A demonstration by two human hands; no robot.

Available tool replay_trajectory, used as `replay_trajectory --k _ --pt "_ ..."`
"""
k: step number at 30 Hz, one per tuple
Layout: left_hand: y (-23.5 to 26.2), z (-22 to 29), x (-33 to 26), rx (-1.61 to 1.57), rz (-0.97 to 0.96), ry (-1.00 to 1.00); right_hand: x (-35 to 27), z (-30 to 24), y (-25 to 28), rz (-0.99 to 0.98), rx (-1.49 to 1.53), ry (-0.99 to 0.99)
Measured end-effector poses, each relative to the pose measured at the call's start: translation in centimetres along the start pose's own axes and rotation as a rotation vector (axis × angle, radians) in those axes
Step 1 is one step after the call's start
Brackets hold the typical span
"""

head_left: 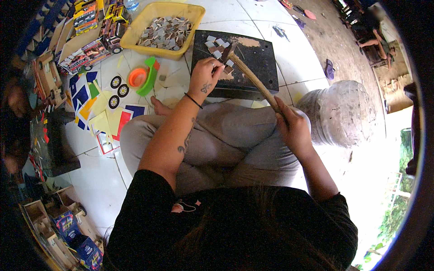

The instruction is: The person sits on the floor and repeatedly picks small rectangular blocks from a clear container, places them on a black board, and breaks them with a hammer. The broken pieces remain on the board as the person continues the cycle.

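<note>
My right hand (294, 125) is wrapped round the lower end of a hammer's wooden handle (254, 77). The dark hammer head (229, 52) is over the black block (257, 61) in front of my crossed legs. Beside the head, my left hand (209, 72) has thumb and fingers pinched together over the block's near left part. What they hold is too small and covered to make out. Small grey and brown square pieces (217, 46) lie loosely on the block just beyond my fingers. Patches of light brown dust (248, 42) are on its top.
Behind my left hand, a yellow basin (194, 22) holds many similar squares. An orange round container (137, 77), a green plastic piece (148, 81), several toy wheels (122, 90) and coloured sheets (90, 108) lie left. Toy trucks (86, 54) stand beyond; a large drum-like object (339, 113) is right.
</note>
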State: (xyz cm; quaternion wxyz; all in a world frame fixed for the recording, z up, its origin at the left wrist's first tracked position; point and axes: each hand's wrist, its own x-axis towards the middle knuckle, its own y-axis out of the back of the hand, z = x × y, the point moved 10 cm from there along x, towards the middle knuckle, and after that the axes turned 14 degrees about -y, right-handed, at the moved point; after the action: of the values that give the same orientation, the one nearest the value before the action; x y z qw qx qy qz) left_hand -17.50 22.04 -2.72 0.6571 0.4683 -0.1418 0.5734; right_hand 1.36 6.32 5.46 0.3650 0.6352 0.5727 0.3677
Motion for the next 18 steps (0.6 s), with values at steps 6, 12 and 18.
replay_trajectory --k 6,12,18 --pt "-0.3 -0.4 -0.2 -0.021 -0.015 0.045 0.3 0.1 1.0 0.060 0.028 0.012" --pt "0.1 0.2 0.0 -0.025 0.044 -0.026 0.3 0.6 1.0 0.060 0.077 -0.005" --pt "0.4 0.3 0.2 -0.028 0.008 0.056 4.1 3.6 2.2 0.107 0.086 -0.013"
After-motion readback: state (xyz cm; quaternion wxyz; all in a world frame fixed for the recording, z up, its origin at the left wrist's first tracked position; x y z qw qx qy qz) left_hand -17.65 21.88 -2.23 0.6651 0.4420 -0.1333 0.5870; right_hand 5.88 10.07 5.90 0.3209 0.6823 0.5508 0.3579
